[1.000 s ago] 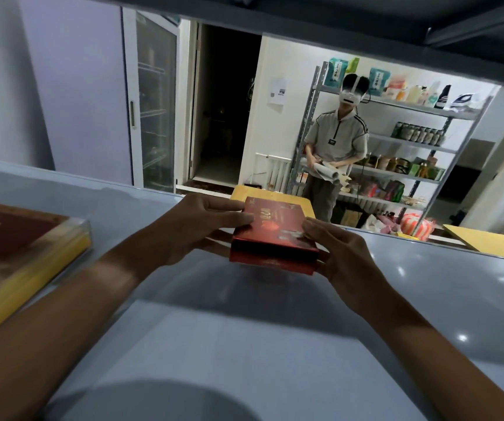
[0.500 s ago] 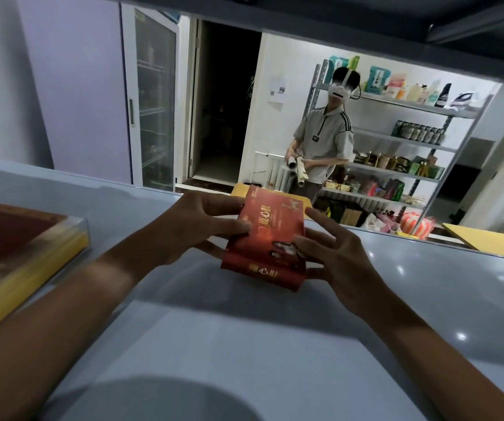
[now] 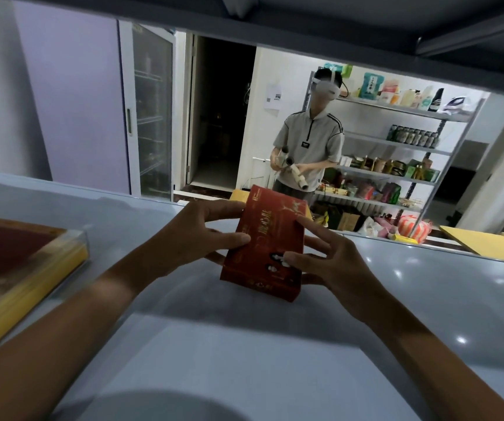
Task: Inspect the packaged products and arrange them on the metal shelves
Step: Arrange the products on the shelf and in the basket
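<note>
A flat red box (image 3: 267, 238) with gold lettering is tilted up on its near edge above the grey metal shelf (image 3: 244, 344), its printed face turned toward me. My left hand (image 3: 196, 235) grips its left side, thumb on the front face and fingers behind. My right hand (image 3: 332, 259) holds the right side, thumb and index finger spread on the front, other fingers under the box.
A large red and yellow gift box (image 3: 16, 268) in a clear cover lies on the shelf at the left. The shelf above (image 3: 366, 31) hangs close overhead. Beyond, a person (image 3: 308, 147) holding tubes stands before a stocked rack (image 3: 396, 165).
The red box went from lying flat to tipped upright, front face toward me. My right thumb and index finger moved onto its front. The person beyond turned and lifted the tubes.
</note>
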